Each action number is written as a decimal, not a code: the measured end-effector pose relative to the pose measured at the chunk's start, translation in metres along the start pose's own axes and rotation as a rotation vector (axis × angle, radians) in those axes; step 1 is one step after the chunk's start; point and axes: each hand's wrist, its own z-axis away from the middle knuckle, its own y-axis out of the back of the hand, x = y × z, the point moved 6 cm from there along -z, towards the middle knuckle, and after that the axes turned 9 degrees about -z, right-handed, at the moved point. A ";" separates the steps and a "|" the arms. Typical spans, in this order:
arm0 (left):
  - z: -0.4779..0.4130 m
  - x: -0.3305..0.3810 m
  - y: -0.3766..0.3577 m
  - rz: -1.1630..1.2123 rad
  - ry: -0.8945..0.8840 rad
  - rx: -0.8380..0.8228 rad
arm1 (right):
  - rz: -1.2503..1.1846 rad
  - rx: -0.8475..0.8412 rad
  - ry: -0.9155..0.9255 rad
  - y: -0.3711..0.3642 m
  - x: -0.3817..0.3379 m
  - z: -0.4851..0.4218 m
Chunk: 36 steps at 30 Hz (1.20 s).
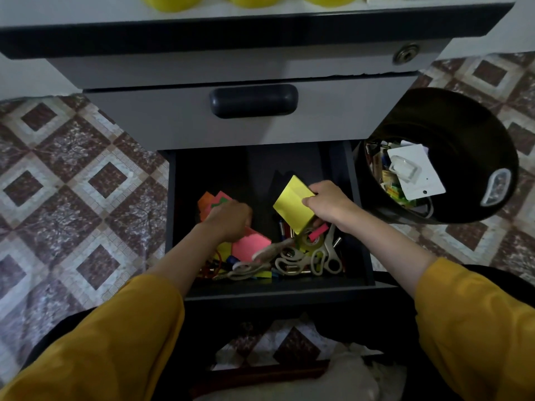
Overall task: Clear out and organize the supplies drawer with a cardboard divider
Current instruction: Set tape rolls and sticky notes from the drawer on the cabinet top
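The dark supplies drawer stands pulled open below me. My right hand grips a yellow sticky-note pad, lifted and tilted above the drawer's right half. My left hand reaches down onto loose coloured papers at the left: orange and green pieces and a pink pad. Whether its fingers hold anything is hidden. Scissors, a tape roll, pens and cord lie jumbled along the drawer's near side. No cardboard divider is in view.
A closed grey drawer with a dark handle sits above the open one. A black bin holding packaging and scraps stands right of the drawer. Patterned tile floor spreads on both sides. Yellow objects rest on the desk top.
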 end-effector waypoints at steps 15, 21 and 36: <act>0.005 -0.023 0.035 0.707 0.034 0.174 | -0.013 0.091 -0.066 0.011 0.003 -0.002; 0.006 -0.028 0.025 0.789 0.094 0.048 | -0.004 0.096 -0.068 0.012 0.003 0.000; 0.033 -0.021 -0.010 1.157 0.297 -0.046 | -0.178 0.117 -0.089 0.017 0.006 0.005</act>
